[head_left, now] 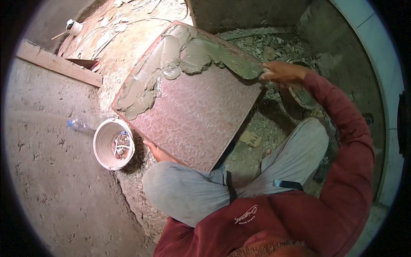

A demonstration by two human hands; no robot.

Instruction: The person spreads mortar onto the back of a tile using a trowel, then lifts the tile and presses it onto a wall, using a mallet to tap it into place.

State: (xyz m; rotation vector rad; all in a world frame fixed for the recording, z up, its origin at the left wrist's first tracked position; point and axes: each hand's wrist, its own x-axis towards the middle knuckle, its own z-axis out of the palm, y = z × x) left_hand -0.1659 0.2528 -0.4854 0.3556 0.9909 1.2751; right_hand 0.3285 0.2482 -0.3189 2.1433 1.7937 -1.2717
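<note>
A large square tile (pixel 201 111) with a pinkish, wavy-patterned face lies tilted across my lap. Grey wet mortar (pixel 171 51) covers its far edge and far left side in a thick, uneven layer. At the tile's right corner my right hand (pixel 280 73) is closed around a trowel, whose mortar-smeared blade (pixel 244 66) rests flat on the tile; the handle is hidden in my fist. My left hand (pixel 158 152) grips the near left edge of the tile, with its fingers partly hidden beneath.
A white bucket (pixel 99 147) holding small white pieces stands left of the tile, beside a clear plastic bottle (pixel 79 125). Right of my right hand sits a round bucket (pixel 302 96). A wooden board (pixel 60 64) lies at far left; rubble (pixel 274 47) lines the back wall.
</note>
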